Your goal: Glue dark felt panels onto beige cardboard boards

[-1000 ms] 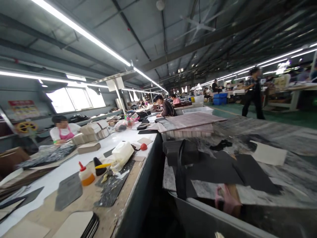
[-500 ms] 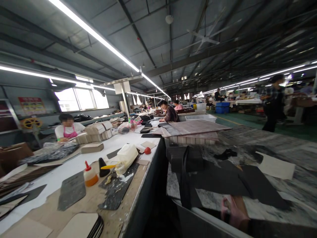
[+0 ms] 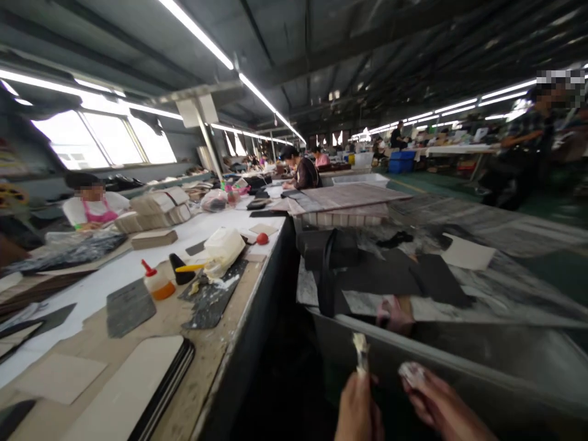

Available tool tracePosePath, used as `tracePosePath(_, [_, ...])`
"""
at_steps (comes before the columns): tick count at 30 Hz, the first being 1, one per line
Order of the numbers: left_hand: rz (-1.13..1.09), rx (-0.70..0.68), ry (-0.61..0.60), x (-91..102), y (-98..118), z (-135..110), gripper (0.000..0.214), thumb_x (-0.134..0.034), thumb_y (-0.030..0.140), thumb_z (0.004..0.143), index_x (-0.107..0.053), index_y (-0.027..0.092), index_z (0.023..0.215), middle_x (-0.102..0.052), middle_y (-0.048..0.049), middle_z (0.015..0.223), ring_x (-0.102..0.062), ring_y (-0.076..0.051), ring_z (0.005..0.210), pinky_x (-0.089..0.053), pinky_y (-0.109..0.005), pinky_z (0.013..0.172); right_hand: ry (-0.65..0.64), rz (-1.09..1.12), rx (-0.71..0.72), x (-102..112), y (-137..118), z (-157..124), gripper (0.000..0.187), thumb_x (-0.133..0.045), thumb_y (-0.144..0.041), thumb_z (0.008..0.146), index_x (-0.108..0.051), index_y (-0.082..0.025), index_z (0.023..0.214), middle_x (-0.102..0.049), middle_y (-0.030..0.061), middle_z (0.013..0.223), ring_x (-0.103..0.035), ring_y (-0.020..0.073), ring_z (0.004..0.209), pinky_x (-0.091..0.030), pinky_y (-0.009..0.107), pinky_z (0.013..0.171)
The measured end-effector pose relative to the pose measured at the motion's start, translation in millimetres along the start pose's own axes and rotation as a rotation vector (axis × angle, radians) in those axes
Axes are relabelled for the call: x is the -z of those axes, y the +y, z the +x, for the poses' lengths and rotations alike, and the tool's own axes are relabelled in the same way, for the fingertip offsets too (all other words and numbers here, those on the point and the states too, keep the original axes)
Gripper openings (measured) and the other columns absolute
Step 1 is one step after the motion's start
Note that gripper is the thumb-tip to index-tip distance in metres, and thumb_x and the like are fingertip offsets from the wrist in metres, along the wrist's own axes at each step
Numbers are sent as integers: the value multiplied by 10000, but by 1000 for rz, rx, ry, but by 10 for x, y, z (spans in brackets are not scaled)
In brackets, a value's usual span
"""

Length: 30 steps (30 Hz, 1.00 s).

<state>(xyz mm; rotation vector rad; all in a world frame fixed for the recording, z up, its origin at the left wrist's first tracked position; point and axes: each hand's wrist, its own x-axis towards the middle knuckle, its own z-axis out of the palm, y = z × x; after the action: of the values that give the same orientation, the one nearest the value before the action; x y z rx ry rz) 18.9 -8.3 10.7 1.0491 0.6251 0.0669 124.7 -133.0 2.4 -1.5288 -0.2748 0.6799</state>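
Observation:
At the lower centre, my left hand (image 3: 361, 407) is closed around a small brush (image 3: 361, 352), held upright with its pale, clumped tip on top. My right hand (image 3: 434, 398), to its right, has its fingers closed on a crumpled whitish wad (image 3: 412, 372); whether it is cloth or paper is unclear. Both hands are in front of a grey bin (image 3: 381, 349) and apart from each other. On the table to the left lie a white plastic container (image 3: 225, 245) with a yellow handle at its mouth, a red-tipped glue bottle (image 3: 157, 282) and a stack of pale rounded panels (image 3: 133, 386).
A dark gap separates the white-topped table (image 3: 215, 226) from a grey table (image 3: 519, 226) bearing black sheets (image 3: 376, 272). A red ball (image 3: 261, 239) sits near the left table's edge. Co-workers sit at the left and farther back; a person (image 3: 523, 141) stands at the right.
The view has tilted down and shifted, so the tables appear higher. Both my hands have come into view at the bottom, with the brush and the whitish wad.

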Motion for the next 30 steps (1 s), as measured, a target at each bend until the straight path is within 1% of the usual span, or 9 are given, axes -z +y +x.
tracePosePath(1, [-88,17,-32,-4,18,-40,588,-357,720,743,-495,187,950,-358,95,456,-281,-40,343,-208,-178,357,-42,71,-40,-30,-12,-57,361,-647,-525,624,-574,-214,792,-532,10,666,-446,100,494,-330,234,436])
tracePosePath(2, [-173,46,-71,-2,50,-82,635,-399,757,685,-487,193,964,-350,100,449,-263,-32,347,-172,-171,366,-83,131,-61,-64,-43,-78,384,-660,-515,618,-572,-206,828,-528,6,686,-432,90,502,-317,225,440])
tracePosePath(4, [-269,114,-130,21,133,-154,667,-503,761,602,-480,192,948,-338,108,423,-221,-20,336,-113,-173,369,-142,172,-72,-140,-135,-56,415,-667,-511,605,-554,-196,850,-517,-3,701,-415,82,506,-300,214,436])
tracePosePath(6, [-345,158,-195,61,193,-190,635,-558,732,582,-478,188,899,-325,112,400,-177,-11,323,-69,-176,368,-188,174,-73,-218,-232,-17,400,-648,-513,621,-526,-194,829,-506,-13,697,-407,75,499,-292,208,430])
tracePosePath(11, [-550,164,-351,144,163,-149,490,-608,633,646,-457,186,777,-301,107,373,-138,-10,311,-30,-164,350,-237,75,-27,-382,-381,-15,371,-586,-537,681,-454,-195,741,-459,-49,624,-392,59,456,-271,189,404])
tracePosePath(17, [-747,205,-475,179,203,-177,379,-675,454,685,-462,145,735,-315,91,447,-144,4,352,-44,-118,336,-202,-167,91,-469,-425,-14,377,-524,-556,743,-487,-181,733,-474,-45,595,-436,75,481,-345,196,427])
tracePosePath(22, [-856,173,-605,205,249,-231,326,-594,370,725,-368,173,597,-279,83,421,-113,1,332,-49,-89,282,-214,-265,158,-501,-417,9,346,-473,-525,796,-492,-183,744,-486,-37,598,-458,81,490,-374,193,437])
tracePosePath(26, [-939,170,-636,185,218,-249,335,-523,344,748,-300,187,554,-261,80,402,-108,0,314,-66,-84,258,-206,-340,211,-548,-410,29,301,-452,-485,803,-492,-190,758,-485,-38,571,-458,91,473,-385,202,433])
tracePosePath(30, [-902,171,-625,155,204,-235,346,-513,362,735,-285,195,534,-253,80,379,-103,-5,288,-59,-107,243,-181,-421,249,-620,-416,28,226,-436,-407,809,-507,-194,783,-493,-33,558,-470,102,469,-379,211,437])
